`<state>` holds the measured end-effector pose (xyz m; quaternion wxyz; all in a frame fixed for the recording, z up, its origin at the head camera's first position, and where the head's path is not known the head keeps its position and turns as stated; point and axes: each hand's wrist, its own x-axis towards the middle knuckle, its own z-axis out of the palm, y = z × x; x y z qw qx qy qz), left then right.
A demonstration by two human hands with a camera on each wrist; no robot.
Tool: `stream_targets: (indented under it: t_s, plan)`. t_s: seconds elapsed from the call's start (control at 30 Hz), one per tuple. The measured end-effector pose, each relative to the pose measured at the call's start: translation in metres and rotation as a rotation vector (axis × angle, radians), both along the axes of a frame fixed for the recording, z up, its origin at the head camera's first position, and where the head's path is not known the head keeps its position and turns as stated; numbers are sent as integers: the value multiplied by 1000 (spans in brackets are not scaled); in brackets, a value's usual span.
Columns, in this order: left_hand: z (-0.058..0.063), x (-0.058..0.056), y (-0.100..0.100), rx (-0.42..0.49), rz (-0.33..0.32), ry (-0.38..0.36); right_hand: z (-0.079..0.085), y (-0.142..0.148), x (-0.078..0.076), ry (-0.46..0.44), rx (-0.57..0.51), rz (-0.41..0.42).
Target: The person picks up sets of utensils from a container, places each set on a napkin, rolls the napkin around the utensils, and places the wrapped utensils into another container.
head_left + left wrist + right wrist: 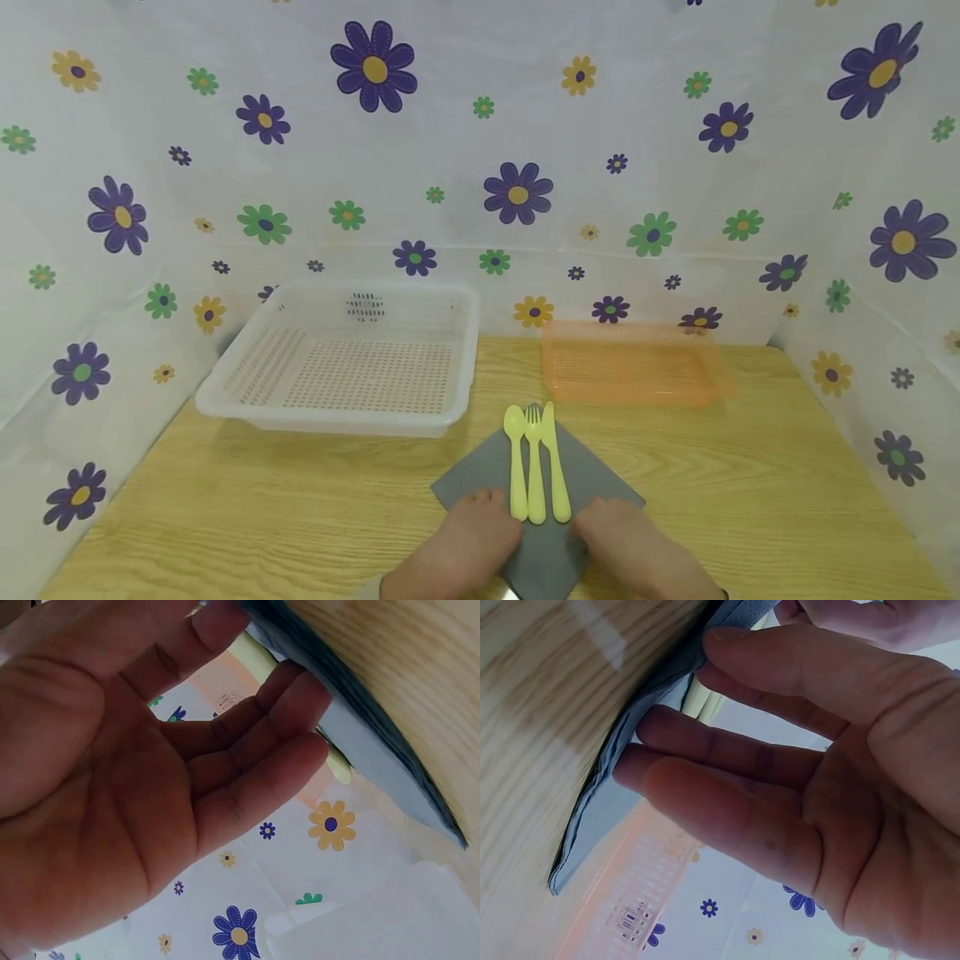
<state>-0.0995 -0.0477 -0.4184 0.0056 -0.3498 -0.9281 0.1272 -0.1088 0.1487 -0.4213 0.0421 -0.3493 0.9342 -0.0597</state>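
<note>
Head view, left hand: reaches in from the bottom, back of the left hand (482,533) uppermost, fingers bent down at the grey napkin's lower left edge.
Head view, right hand: the right hand (621,535) mirrors it at the lower right edge.
Head view, napkin: the grey napkin (600,479), flat and matte, lies diamond-wise on the wood-grained table (757,500), one corner toward the person.
Head view, cutlery: smooth pale-yellow spoon (518,467), fork (535,479) and knife (557,471) lie side by side on the napkin, handles toward the person, between the hands.
Head view, behind: a white perforated basket (337,425) at left, a smaller, translucent orange basket (637,393) at right; beyond, a white flower-printed sheet (450,100).
Left wrist view, grip: palm visible, fingers half-bent, fingertips at the napkin's layered edge; whether it is pinched, I cannot tell.
Right wrist view, grip: thumb and fingertips meet the thin, layered edge, fingers loosely bent; whether they pinch it, I cannot tell.
</note>
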Motion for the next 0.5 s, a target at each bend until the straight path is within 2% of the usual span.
stream_targets:
  t_s: [0.1,0.27,0.5]
  plan:
    - [-2,3,3,-13,-1,49,2,1,-1,-13,-19,2]
    - [-5,5,5,-45,-9,75,2,0,-2,-28,-20,1]
    - [-6,6,3,-4,-2,132,1,-3,1,70,28,-4]
